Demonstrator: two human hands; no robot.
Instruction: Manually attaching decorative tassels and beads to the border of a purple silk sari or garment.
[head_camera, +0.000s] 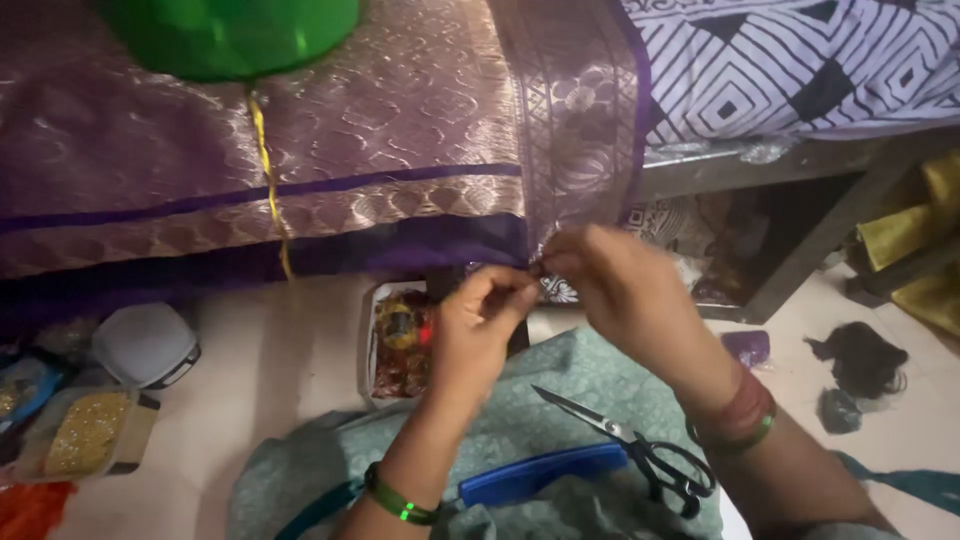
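My left hand (480, 325) and my right hand (620, 290) meet in the middle, fingers pinched together on the lower edge of a purple and gold patterned cloth (400, 120) that hangs from a bed. The fingertips almost touch. What is between them is too small to tell. Both wrists wear bangles. On my lap, over grey-green cloth (530, 420), lie black-handled scissors (640, 450) and a blue comb (545, 472), just below my hands.
A white tray of red and gold bits (400, 340) sits on the floor under my left hand. A box of gold beads (90, 430) and a white lidded box (145, 343) lie left. A green tub (230, 35) rests on the cloth. A dark hair tuft (860, 355) lies right.
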